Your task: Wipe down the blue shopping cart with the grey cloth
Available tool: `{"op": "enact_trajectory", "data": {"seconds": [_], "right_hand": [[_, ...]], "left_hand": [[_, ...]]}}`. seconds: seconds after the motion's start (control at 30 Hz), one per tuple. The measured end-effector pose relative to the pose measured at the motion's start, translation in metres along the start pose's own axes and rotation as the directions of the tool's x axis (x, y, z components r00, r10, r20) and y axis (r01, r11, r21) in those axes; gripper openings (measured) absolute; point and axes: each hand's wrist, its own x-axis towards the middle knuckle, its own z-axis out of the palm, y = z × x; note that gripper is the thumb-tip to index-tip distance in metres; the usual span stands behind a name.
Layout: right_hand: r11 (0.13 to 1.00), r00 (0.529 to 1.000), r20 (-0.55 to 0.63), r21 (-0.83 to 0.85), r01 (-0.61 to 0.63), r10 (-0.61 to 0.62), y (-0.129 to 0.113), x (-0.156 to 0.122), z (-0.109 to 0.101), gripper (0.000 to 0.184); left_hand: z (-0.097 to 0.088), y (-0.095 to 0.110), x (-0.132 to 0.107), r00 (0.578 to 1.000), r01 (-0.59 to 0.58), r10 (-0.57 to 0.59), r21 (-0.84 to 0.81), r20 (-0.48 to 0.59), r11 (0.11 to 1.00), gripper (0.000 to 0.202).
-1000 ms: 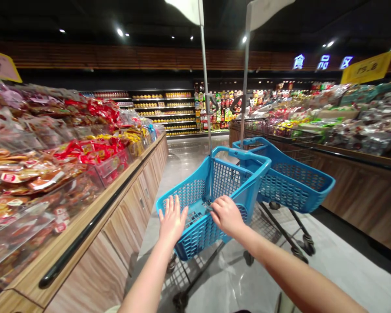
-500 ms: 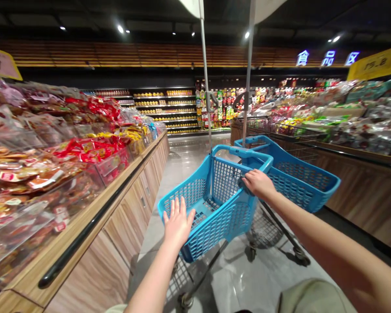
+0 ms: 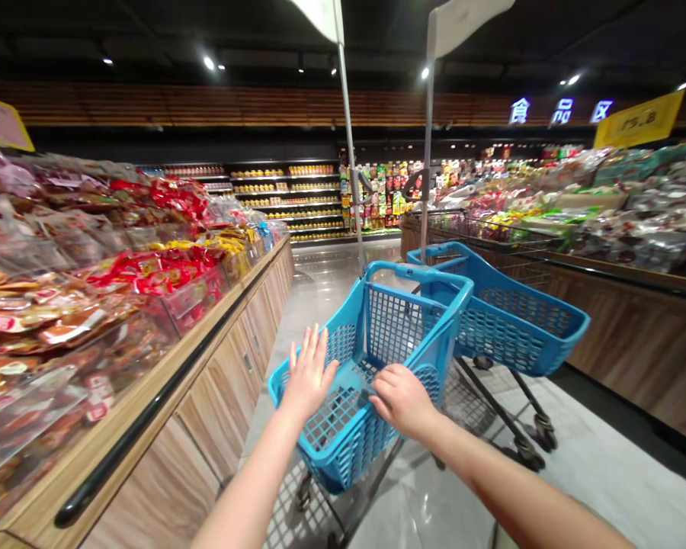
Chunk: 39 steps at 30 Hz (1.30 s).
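A blue plastic shopping cart point(image 3: 348, 385) with a lattice basket stands tilted toward me in the aisle, and its basket holds nothing I can see. My left hand point(image 3: 309, 374) is over the basket's left side, fingers stretched and palm down; whether it touches the rim I cannot tell. At the basket's right side, my right hand point(image 3: 403, 400) has its fingers curled over the rim. A second blue shopping cart point(image 3: 520, 328) is just behind and to the right, close against the first.
On the left runs a wood-panelled display counter point(image 3: 217, 412) with a black bumper rail point(image 3: 142, 427) and bagged foods. Another counter point(image 3: 634, 328) lines the right. Two poles point(image 3: 348, 152) with white panels rise by the carts. Stocked shelves point(image 3: 289, 198) stand at the back.
My right hand has moved from the far part of the cart's right side to its nearer rim. My left hand has shifted slightly up. The view has shifted a little.
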Motion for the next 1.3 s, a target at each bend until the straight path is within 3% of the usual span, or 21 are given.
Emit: {"op": "enact_trajectory", "data": {"seconds": [0.07,0.13,0.2,0.27,0.37,0.43,0.53,0.73,0.8,0.9,1.1,1.2,1.3], "right_hand": [[0.996,0.996,0.012,0.026,0.087,-0.087,0.007,-0.002,-0.004,0.019],[0.989,0.989,0.029,0.046,0.142,-0.143,0.020,-0.004,-0.010,0.020],[0.989,0.989,0.043,0.025,0.143,-0.144,0.039,-0.004,-0.018,0.020],[0.994,0.994,0.051,-0.028,0.102,-0.100,0.065,-0.001,-0.026,0.020],[0.997,0.999,0.052,-0.073,0.020,-0.016,0.100,0.008,-0.035,0.023],[0.996,0.997,0.055,-0.079,-0.044,0.048,0.107,0.014,-0.037,0.028],[0.991,0.988,0.093,-0.069,-0.119,0.125,0.080,0.013,-0.036,0.036],[0.975,0.998,0.050,0.217,-0.042,0.032,-0.047,-0.032,-0.032,0.018],[0.971,1.000,0.001,0.238,-0.028,0.029,-0.072,-0.044,-0.028,0.014],[0.981,0.998,-0.050,0.195,-0.021,0.031,-0.076,-0.050,-0.024,0.011],[0.989,1.000,0.001,0.144,0.023,-0.024,-0.039,-0.050,-0.033,0.015],[0.991,1.000,0.015,0.131,-0.008,0.006,-0.026,-0.053,-0.036,0.016],[0.992,0.999,-0.007,0.115,-0.048,0.049,-0.014,-0.055,-0.035,0.016]], "left_hand": [[0.000,-0.021,0.006,0.987,-0.092,0.073,0.132,0.144,0.987,0.063],[0.005,-0.038,0.005,0.956,-0.117,0.063,0.175,0.287,0.978,0.064],[0.010,-0.047,0.001,0.931,-0.115,0.048,0.167,0.361,0.979,0.065],[0.013,-0.047,-0.005,0.936,-0.053,-0.003,0.150,0.353,0.987,0.066],[0.011,-0.033,-0.011,0.939,0.195,-0.226,0.139,0.260,0.971,0.067],[0.009,-0.020,-0.015,0.921,0.312,-0.331,0.123,0.206,0.942,0.068],[0.005,0.002,-0.021,0.906,0.376,-0.386,0.090,0.174,0.922,0.069],[-0.003,0.023,-0.031,0.883,0.448,-0.454,0.071,0.119,0.891,0.068],[-0.004,0.024,-0.033,0.885,0.445,-0.452,0.084,0.108,0.892,0.068],[-0.001,0.028,-0.038,0.906,0.386,-0.403,0.140,0.130,0.912,0.068],[0.004,0.035,-0.040,0.950,0.094,-0.150,0.209,0.274,0.974,0.064],[-0.002,0.022,-0.028,0.952,-0.076,0.018,0.179,0.306,0.981,0.060],[-0.007,0.003,-0.016,0.943,-0.153,0.102,0.138,0.318,0.979,0.055]]}}
